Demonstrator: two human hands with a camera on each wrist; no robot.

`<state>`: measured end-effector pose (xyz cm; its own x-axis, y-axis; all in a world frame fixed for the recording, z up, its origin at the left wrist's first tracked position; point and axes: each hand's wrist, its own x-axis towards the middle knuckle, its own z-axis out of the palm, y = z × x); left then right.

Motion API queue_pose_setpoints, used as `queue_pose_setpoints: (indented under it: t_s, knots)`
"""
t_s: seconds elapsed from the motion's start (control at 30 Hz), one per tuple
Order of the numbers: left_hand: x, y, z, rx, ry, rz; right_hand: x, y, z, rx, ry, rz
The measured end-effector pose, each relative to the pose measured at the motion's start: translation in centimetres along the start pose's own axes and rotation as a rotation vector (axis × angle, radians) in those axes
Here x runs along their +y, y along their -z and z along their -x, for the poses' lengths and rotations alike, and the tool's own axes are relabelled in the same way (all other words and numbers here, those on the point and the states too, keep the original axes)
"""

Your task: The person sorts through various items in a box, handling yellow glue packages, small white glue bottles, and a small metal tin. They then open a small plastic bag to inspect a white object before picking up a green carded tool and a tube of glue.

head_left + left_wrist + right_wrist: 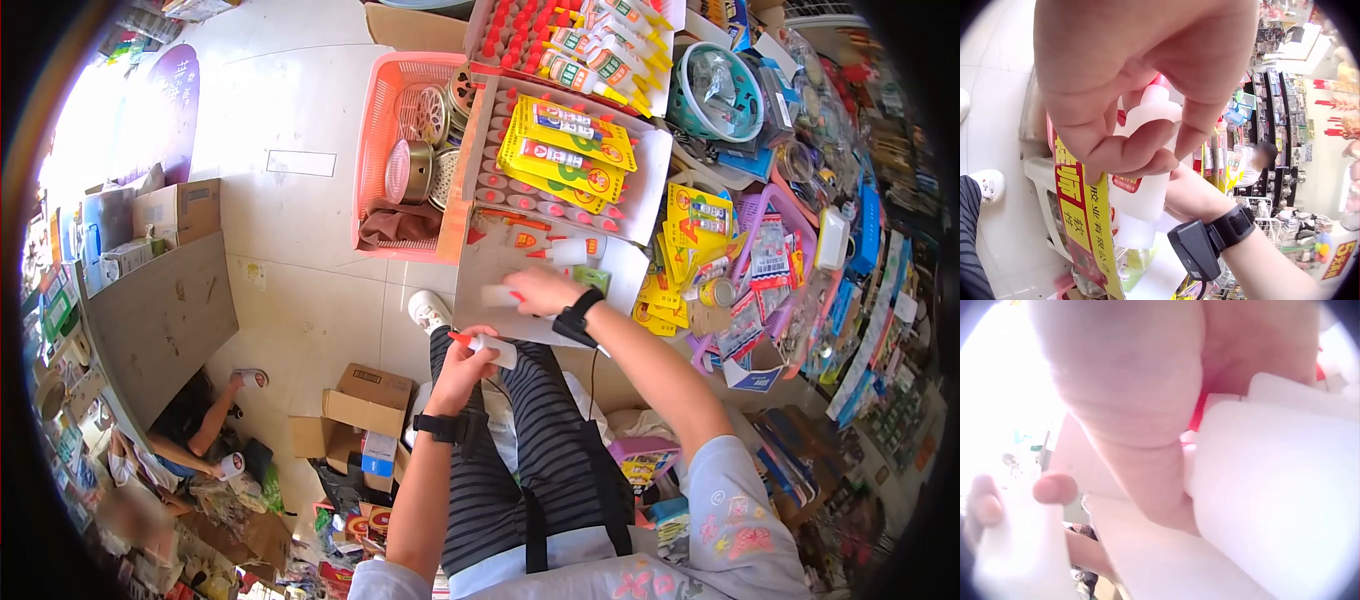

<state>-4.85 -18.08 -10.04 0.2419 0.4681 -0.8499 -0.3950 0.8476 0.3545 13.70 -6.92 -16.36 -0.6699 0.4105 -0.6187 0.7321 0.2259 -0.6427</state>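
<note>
My left hand (465, 375) grips a white glue bottle (498, 352) with a red pointed cap, just outside the front edge of an open white carton (625, 295). Over that carton, my right hand (548, 292) holds another white bottle (496, 296), blurred in the head view. In the right wrist view, white bottles (1279, 500) fill the right side beside the right hand (1129, 394), with a red cap (1197, 414) at its fingers. Other white bottles (570, 250) and a green packet (592, 277) lie inside the carton.
Further back stand cartons of red-capped tubes topped by yellow glue cards (570, 160). A pink basket (368, 150) with tins is at their left. Yellow packs (700, 215) and a purple basket (790, 215) crowd the right. Another person's leg (208, 420) shows lower left.
</note>
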Motion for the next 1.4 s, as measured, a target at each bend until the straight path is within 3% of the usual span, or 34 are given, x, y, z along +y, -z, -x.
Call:
queue_pose_setpoints:
  t_s: [0.1,0.2,0.3,0.5,0.63,0.73,0.77,0.83,0.97,1.07,1.2,1.4]
  knots:
    - [0.5,0.1,0.5,-0.006,-0.009,-0.060,1.0,2.1,3.2,0.269,-0.126,0.045]
    - [1.8,-0.4,1.5,-0.002,-0.036,-0.182,2.0,3.5,5.6,0.479,-0.208,0.306]
    - [3.0,-0.7,2.2,-0.022,-0.040,-0.279,2.7,3.2,5.7,0.502,-0.265,0.399]
    - [4.3,-1.1,2.5,-0.059,-0.071,-0.299,1.2,2.5,5.4,0.739,-0.230,0.567]
    - [5.5,-2.2,2.5,-0.152,-0.121,-0.291,-2.9,3.8,7.3,0.735,-0.048,0.299]
    - [6.1,-3.3,2.5,-0.190,-0.196,-0.302,-5.0,3.4,7.7,0.633,0.148,-0.311]
    - [5.8,-3.0,2.3,-0.167,-0.217,-0.390,-5.8,3.7,8.0,0.532,0.124,-0.530]
    - [5.2,-2.4,1.8,-0.118,-0.262,-0.567,-7.6,4.4,8.0,0.487,0.168,-0.543]
    - [4.4,-3.0,1.6,0.000,-0.546,-0.952,-10.0,4.4,7.8,0.432,0.140,-0.478]
    - [4.1,-3.3,1.3,0.046,-0.668,-1.018,-10.4,4.3,7.3,0.481,0.130,-0.490]
    - [5.0,-3.8,2.7,0.125,-0.572,-0.866,-9.1,4.6,8.0,0.497,0.037,-0.633]
    - [3.1,0.2,3.1,0.478,-0.760,-0.733,-6.1,4.8,8.5,0.513,-0.157,-0.728]
